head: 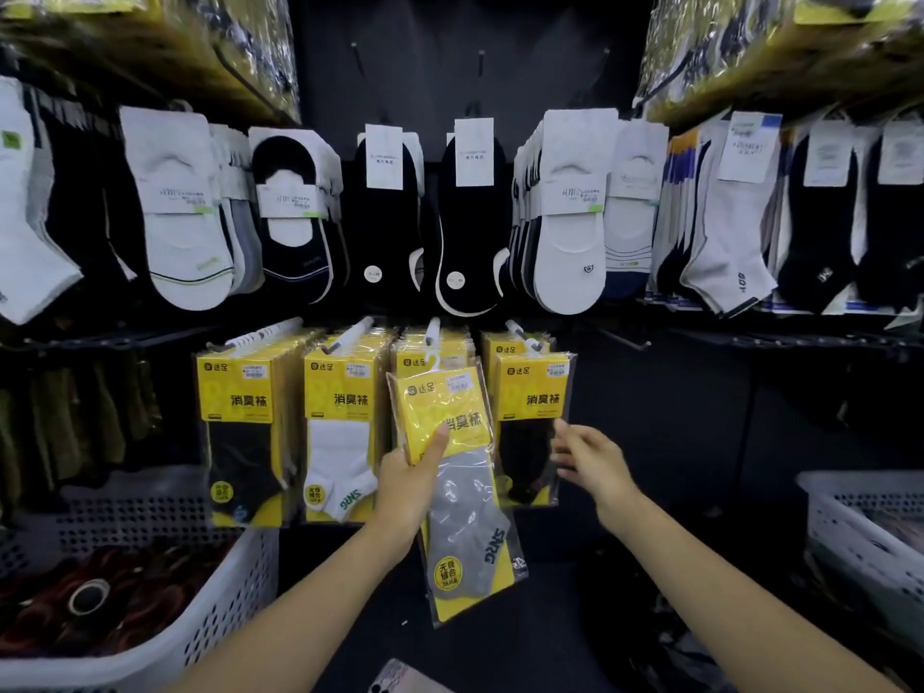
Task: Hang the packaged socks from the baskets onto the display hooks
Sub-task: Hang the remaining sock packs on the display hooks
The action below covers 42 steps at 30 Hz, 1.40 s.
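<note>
The left hand (407, 485) grips a pack of grey socks (465, 517), thumb on its front and fingers curled behind, the pack tilted just below the third display hook (432, 330). The right hand (590, 457) hovers just beside it, fingers apart and holding nothing.

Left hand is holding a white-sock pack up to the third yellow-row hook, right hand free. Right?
No: the pack in the left hand holds grey socks, not white, as the head view shows. It is up at the third hook, and the right hand is free.
</note>
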Tool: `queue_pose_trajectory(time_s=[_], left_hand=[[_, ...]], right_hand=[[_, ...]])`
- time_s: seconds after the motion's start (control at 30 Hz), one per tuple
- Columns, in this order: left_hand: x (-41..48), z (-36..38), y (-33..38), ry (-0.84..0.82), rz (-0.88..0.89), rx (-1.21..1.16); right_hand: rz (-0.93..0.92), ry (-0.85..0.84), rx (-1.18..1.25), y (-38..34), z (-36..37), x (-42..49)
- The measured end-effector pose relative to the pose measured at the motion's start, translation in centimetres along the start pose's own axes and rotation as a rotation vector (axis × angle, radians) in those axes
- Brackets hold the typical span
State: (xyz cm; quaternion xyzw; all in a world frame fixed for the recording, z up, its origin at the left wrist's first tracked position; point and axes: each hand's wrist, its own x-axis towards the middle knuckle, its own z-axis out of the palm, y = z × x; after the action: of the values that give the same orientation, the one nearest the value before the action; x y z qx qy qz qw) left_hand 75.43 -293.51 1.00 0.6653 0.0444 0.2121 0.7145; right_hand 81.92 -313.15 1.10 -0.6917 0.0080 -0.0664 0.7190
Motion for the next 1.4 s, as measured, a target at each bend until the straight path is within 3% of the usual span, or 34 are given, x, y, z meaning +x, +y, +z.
queue_pose_trajectory(time_s=[0.1,0.17,0.4,0.77,1.07,1.4], left_hand=[[-0.3,2.5,-0.5,-0.124,-0.009,0.025],[-0.6,4.1,-0.7,-0.169,0.01,0.005],[0.0,6.3,-0.9,-0.243,0.037,-0.003],[2.7,7.4,-3.1,-0.231,0.015,0.027],[8.5,10.7,-5.0,-0.216,0.054,0.141],[13.0,11.5,-7.4,-0.269,0.003,0.212]], right_hand=[[-0.017,-0.201,0.014,-0.1,1.1,-2.1],[-0.054,-0.217,0.032,0.2,1.3,-2.7],[-0.096,0.066,0.16,-0.6,-0.4,-0.3],[-0.14,0.035,0.051,-0.4,0.9,4.5],[0.023,0.179,0.055,1.6,2.9,12.5],[0.071,0.257,-0.053,5.1,3.5,16.5]])
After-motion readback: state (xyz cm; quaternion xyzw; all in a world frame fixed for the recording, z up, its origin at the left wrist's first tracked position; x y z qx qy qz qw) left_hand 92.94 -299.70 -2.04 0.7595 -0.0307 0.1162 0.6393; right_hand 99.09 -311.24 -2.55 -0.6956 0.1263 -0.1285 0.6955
